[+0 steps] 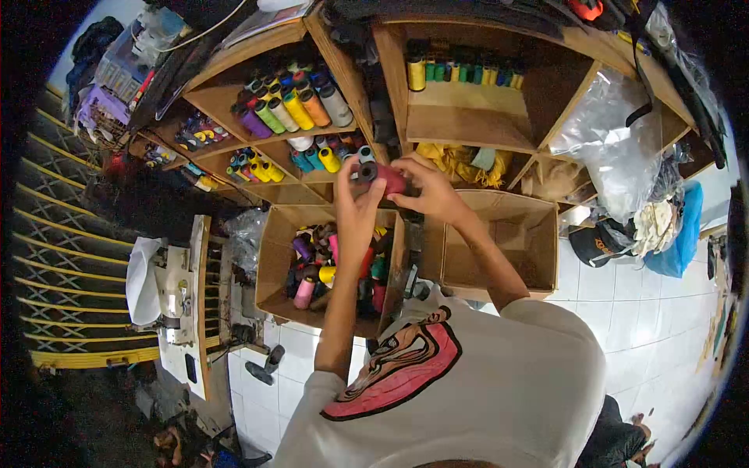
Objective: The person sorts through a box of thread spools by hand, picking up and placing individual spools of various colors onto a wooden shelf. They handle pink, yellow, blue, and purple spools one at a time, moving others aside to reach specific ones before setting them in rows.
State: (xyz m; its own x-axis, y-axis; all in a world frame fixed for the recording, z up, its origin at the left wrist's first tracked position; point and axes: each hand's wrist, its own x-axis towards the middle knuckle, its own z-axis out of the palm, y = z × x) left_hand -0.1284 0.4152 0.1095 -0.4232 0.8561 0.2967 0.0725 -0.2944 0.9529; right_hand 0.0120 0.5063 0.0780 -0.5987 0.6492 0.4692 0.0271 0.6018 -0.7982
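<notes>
Between my two hands is a dark red thread spool [392, 180] with a black core end, held up in front of the shelves. My left hand [359, 195] grips its dark end, with the thumb along the near side. On the other end, the fingers and thumb of my right hand [429, 189] close around the red thread. Below my left forearm stands a cardboard box [269, 242] holding a jumble of spools in pink, purple, yellow, red and green. A second cardboard box [499, 269] sits beneath my right forearm.
Wooden shelves [359, 78] ahead carry upright rows of thread spools [296, 109]. Yellow cloth [445, 160] and clear plastic bags [608, 140] fill other compartments. A sewing machine [178, 288] stands at left by a yellow folding gate [78, 234]. Sandals [265, 366] lie on the tiled floor [624, 312].
</notes>
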